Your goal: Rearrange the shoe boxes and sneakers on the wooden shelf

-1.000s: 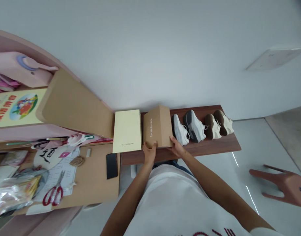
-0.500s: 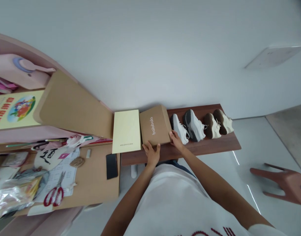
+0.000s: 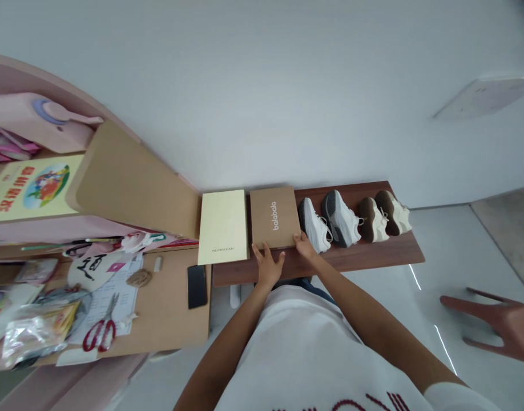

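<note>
A brown shoebox [image 3: 268,217] marked "balabala" lies flat on the dark wooden bench [image 3: 283,264], its lid on. My left hand [image 3: 268,267] rests at the front edge, fingers spread and fingertips touching the box. At the front right corner, my right hand [image 3: 305,246] has its fingers on the box, close to the nearest shoe. On the left a pale yellow box [image 3: 223,225] marked "MEIZHIYUAN" stands a narrow gap away. To the right, a pair of white and grey sneakers [image 3: 341,220] and a pair of cream and brown shoes [image 3: 375,220] sit in a row.
A desk [image 3: 168,308] at left bears a phone [image 3: 197,287], red-handled scissors [image 3: 101,331], papers and plastic bags. The desk's upright panel [image 3: 137,182] stands near the yellow box. Behind the bench rises a white wall [image 3: 266,103]. A reddish-brown stool [image 3: 508,322] stands at right.
The brown shoebox, earlier askew and tipped against the yellow box, now lies flat and straight, with a small gap between them. Both hands stay at its front edge and corner.
</note>
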Demonstrator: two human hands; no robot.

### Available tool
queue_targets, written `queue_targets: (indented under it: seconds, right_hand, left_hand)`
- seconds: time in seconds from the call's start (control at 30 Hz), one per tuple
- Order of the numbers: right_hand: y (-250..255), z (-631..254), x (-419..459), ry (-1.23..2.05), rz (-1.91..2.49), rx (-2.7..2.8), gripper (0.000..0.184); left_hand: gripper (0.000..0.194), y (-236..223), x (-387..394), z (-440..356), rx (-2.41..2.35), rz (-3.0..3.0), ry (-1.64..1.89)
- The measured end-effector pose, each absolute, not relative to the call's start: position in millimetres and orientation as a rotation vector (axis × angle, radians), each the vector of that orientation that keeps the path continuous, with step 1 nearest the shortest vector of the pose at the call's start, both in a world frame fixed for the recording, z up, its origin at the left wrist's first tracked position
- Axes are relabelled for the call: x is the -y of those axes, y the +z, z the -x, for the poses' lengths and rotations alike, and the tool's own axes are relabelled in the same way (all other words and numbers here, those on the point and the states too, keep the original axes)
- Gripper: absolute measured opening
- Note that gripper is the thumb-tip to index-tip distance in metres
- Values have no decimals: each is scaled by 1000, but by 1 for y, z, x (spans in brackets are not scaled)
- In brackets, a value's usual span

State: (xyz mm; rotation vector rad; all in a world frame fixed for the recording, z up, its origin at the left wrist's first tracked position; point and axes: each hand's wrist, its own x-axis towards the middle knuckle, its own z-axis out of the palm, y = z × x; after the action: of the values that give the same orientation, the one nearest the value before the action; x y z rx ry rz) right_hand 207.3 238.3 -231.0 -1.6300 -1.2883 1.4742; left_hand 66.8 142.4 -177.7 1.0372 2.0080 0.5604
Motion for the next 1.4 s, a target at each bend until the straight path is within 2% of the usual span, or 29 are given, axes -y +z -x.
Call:
queue_targets:
  seconds: [0.17, 0.43, 0.63, 0.93, 1.07, 1.17, 1.3, 1.4]
  right_hand:
    - [-231, -205, -236, 1459, 1743, 1258, 64]
    - [-234, -196, -237, 1446, 1618, 1294, 76]
    - [-233, -195, -237, 1440, 1683, 1303, 80]
    - [-219, -188, -236, 1450, 1771, 1316, 67]
    - [-211, -210, -226, 1352, 1707, 1429, 62]
    - [-208, -249, -222, 1195, 1646, 1517, 54]
    - [-215, -300, -227, 954, 1881, 1534, 49]
    - [-223, -316, -234, 1063, 2048, 1589, 40]
  left_hand:
    - [88, -178, -144, -65, -2050, -1050, 551]
    - [87, -178, -148, -61, -2102, -1021, 537]
    - [84, -177, -147, -62, -2137, -1054, 503]
    - [83, -172, -146, -60, -2197, -1095, 398]
    - [83, -168, -142, -65, -2161, -1153, 456]
    - [80, -167, -140, -86, -2012, -1212, 615]
    - [64, -181, -149, -128, -1647, -1051, 718]
    - [60, -197, -166, -156, -1548, -865, 699]
